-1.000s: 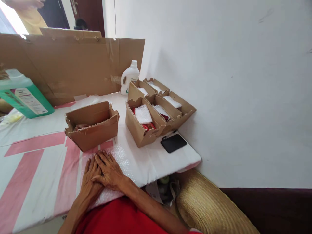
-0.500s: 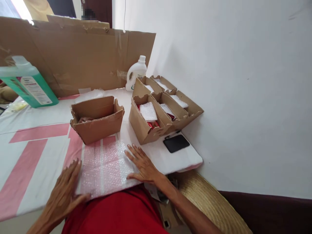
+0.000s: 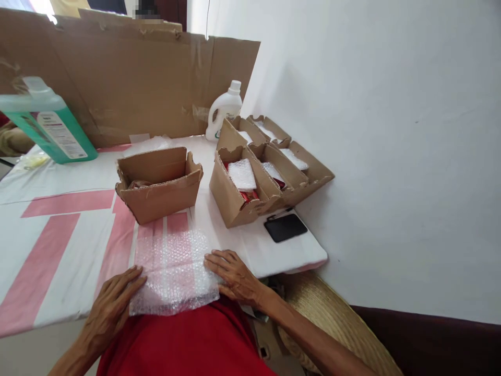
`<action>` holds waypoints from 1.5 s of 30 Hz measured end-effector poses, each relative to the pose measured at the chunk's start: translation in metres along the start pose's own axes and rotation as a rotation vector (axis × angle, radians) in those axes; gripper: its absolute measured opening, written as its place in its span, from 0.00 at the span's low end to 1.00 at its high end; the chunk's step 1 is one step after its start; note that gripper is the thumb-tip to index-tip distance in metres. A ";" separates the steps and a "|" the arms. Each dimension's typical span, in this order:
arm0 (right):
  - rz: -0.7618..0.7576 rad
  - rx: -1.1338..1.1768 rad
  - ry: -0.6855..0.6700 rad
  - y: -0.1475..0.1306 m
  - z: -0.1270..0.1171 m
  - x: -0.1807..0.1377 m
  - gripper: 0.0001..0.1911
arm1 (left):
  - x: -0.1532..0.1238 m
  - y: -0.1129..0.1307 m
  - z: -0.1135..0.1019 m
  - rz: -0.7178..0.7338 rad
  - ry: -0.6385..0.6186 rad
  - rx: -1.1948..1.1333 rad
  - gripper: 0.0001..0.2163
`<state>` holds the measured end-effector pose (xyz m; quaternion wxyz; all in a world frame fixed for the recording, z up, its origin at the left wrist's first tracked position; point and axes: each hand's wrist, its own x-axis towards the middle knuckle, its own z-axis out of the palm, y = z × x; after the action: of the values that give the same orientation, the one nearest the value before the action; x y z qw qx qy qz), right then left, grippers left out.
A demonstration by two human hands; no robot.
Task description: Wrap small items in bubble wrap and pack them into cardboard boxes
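Bubble wrap (image 3: 172, 271) is spread flat at the near edge of the table (image 3: 58, 250), half over the pink stripes of the cloth. Left hand (image 3: 111, 305) lies open, palm down, fingers touching the sheet's left edge; right hand (image 3: 235, 274) is flat and spread too, pressing on the right edge. Neither one's gripping anything. Just behind the sheet sits an open cardboard box (image 3: 160, 183), and to its right a cluster of small boxes (image 3: 266, 172) with wrapped stuff inside. Black phone (image 3: 285, 227) lies near the wall, green bottle (image 3: 47, 128) far left, white jug (image 3: 224, 108) at the back
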<state>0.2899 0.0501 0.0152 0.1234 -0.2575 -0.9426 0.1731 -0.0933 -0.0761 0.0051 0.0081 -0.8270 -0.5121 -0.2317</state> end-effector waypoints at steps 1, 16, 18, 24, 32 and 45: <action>0.012 0.021 0.028 0.001 0.000 0.002 0.24 | 0.002 -0.001 0.000 0.001 0.022 -0.023 0.28; 0.585 0.143 0.662 -0.041 0.039 0.044 0.10 | 0.042 0.030 0.009 -0.554 0.318 -0.067 0.10; 0.635 0.124 0.673 -0.044 0.040 0.048 0.09 | 0.046 0.032 0.012 -0.545 0.350 0.002 0.10; 0.659 0.094 0.686 -0.045 0.041 0.053 0.09 | 0.051 0.036 0.023 -0.541 0.388 0.158 0.10; 0.693 0.066 0.684 -0.044 0.041 0.056 0.10 | 0.049 0.033 0.029 -0.603 0.367 0.216 0.11; 0.689 -0.029 0.699 -0.045 0.037 0.061 0.06 | 0.069 0.054 0.033 -0.072 0.113 0.121 0.17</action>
<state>0.2064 0.0362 0.0079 0.3645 -0.5987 -0.7071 0.0937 -0.0095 -0.0357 0.0145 0.0786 -0.7917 -0.5534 -0.2466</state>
